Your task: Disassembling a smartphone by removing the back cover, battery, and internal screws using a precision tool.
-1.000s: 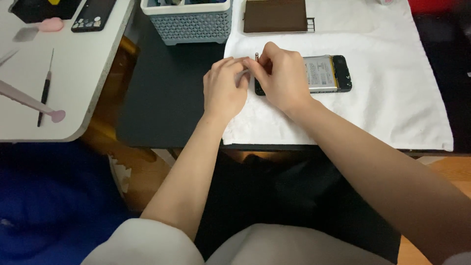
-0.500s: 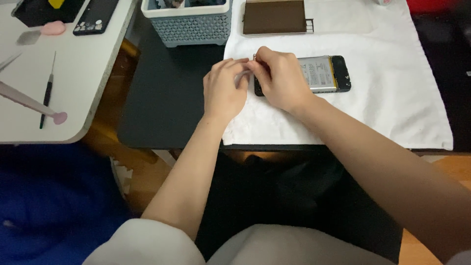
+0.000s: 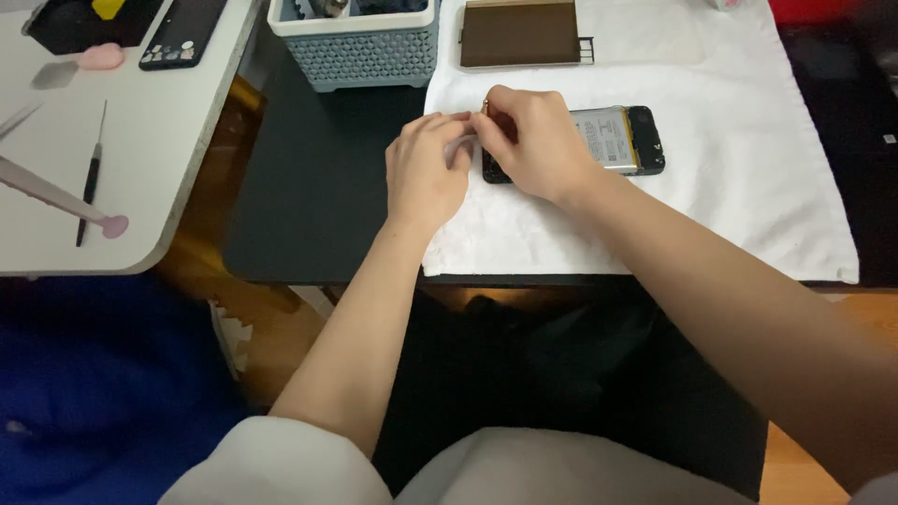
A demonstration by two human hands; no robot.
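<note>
A cloth (image 3: 711, 215) lies spread on the right part of the counter (image 3: 318, 187). On the cloth lies an opened phone (image 3: 617, 140), back side up, its left end under the right hand (image 3: 528, 140). The left hand (image 3: 426, 173) rests just left of the right hand, at the cloth's left edge, fingertips touching. Behind the phone, a flat rectangular panel (image 3: 519, 33) lies on the cloth. Left of the panel a basket (image 3: 360, 47) stands on the counter. Further left, on a second counter (image 3: 140, 159), lie a screwdriver (image 3: 91, 173), a spudger (image 3: 56, 196) and another phone (image 3: 182, 33).
</note>
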